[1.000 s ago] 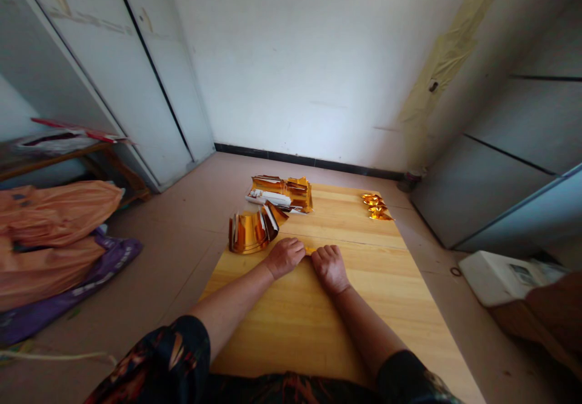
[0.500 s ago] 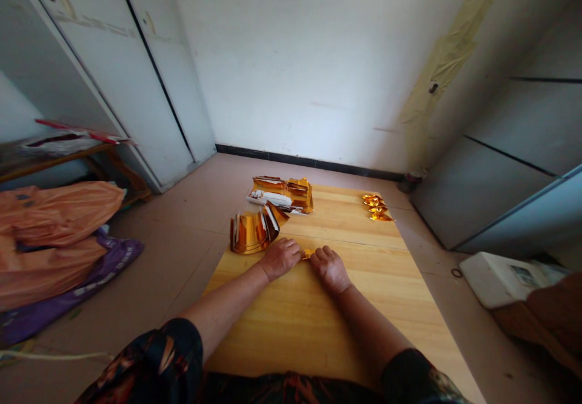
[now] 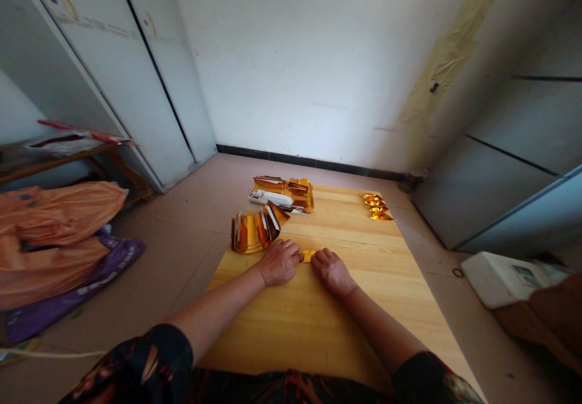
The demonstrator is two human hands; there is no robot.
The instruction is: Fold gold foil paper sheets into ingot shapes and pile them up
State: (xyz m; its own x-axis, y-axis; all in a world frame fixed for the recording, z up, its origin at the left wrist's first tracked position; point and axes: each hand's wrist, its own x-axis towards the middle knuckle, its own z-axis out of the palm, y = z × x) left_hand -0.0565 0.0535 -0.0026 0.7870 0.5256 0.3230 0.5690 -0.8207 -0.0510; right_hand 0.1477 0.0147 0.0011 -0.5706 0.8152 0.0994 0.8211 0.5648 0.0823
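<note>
Low over the wooden table (image 3: 291,325), a small piece of gold foil paper (image 3: 308,256) spans the space between my hands. My left hand (image 3: 279,262) has its fingers closed on the left end of the foil. On the other end, the curled fingers of my right hand (image 3: 334,270) pinch it. Both fingertips are partly hidden. Just beyond my left hand stands a curved stack of gold foil sheets (image 3: 251,231) with pale edges showing.
Behind that stack lies another pile of gold foil sheets (image 3: 302,195) with a white packet (image 3: 271,198). Several folded gold foil pieces (image 3: 379,208) sit at the far right corner. Orange bags (image 3: 54,222) lie left of the table, and a white box (image 3: 502,279) stands right.
My hands have moved slightly apart, and more of the gold foil paper shows between them. The stacks and the folded pieces stay in place.
</note>
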